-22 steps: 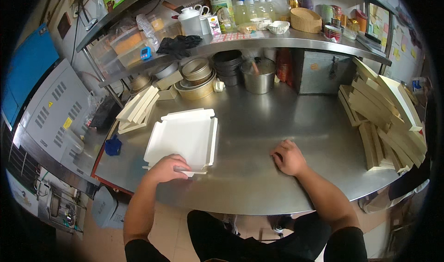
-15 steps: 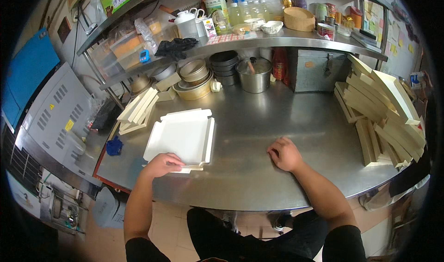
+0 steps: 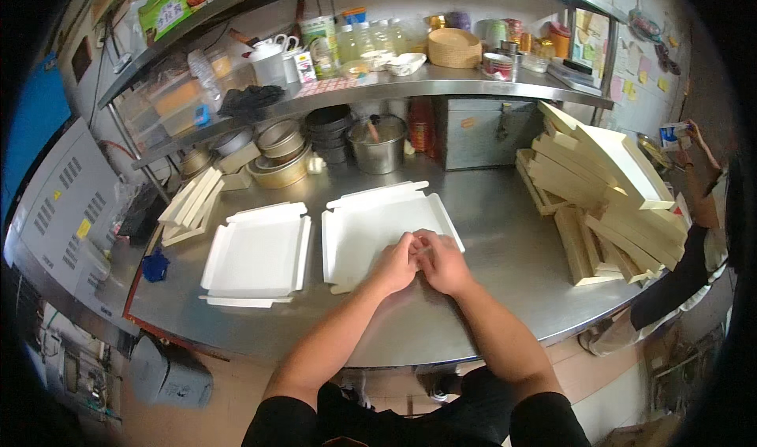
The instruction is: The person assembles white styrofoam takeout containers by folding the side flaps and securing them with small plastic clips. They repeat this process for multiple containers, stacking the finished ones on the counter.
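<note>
A flat white cardboard box blank (image 3: 371, 230) with notched side flaps lies in front of me on the steel table. My left hand (image 3: 398, 264) and my right hand (image 3: 443, 265) meet over its near right part. Fingers of both are bent and pressed together at the board, thumbs side by side. The hands cover the near edge, so the exact fold between the fingertips is hidden. To the left lies another white box blank (image 3: 256, 250), its sides slightly raised and a narrow flap along the near edge; neither hand touches it.
Folded cream cardboard trays (image 3: 599, 194) are piled at the right. A few more trays (image 3: 192, 204) lean at the left, near a blue cloth (image 3: 155, 265). Behind stand a steel pot (image 3: 378, 145), round pans and a grey metal box (image 3: 478, 135), under a loaded shelf (image 3: 371, 84).
A second box blank now lies right of the first, where bare table was. My left hand has moved right from the first blank, and my right hand has come in beside it. The view has shifted.
</note>
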Demonstrator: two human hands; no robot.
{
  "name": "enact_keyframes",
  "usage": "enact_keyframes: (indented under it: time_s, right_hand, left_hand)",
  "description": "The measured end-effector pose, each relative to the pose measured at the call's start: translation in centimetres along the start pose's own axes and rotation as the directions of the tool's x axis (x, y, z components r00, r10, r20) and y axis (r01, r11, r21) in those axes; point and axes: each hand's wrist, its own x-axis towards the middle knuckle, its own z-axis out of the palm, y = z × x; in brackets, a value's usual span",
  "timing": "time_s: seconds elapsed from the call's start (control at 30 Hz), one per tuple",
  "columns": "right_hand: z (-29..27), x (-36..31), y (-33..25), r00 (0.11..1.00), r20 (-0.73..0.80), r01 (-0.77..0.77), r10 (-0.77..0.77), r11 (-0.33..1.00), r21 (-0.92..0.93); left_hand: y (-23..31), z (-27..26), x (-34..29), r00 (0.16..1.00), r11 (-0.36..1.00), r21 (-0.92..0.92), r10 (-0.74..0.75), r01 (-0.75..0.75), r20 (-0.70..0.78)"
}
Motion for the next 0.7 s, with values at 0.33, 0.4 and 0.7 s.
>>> enact_keyframes:
  time_s: [0.33,0.4,0.7]
  right_hand:
    - [1.0,0.3,2.7,0.997,0.018,-0.061,0.070,0.950,-0.305]
    - [0.8,0.9,0.7,0.989,0.148,0.051,-0.010,0.959,-0.280]
    - [0.0,1.0,2.4,0.957,0.228,-0.073,0.181,0.907,-0.414]
  left_hand:
    - [-0.9,-5.7,-4.1,0.970,0.721,0.658,0.234,-0.216,0.062]
    - [-2.0,-5.4,-3.4,0.992,0.797,0.595,0.126,-0.106,0.007]
    - [-1.9,-7.4,-3.4,0.995,0.802,0.590,0.098,-0.094,0.026]
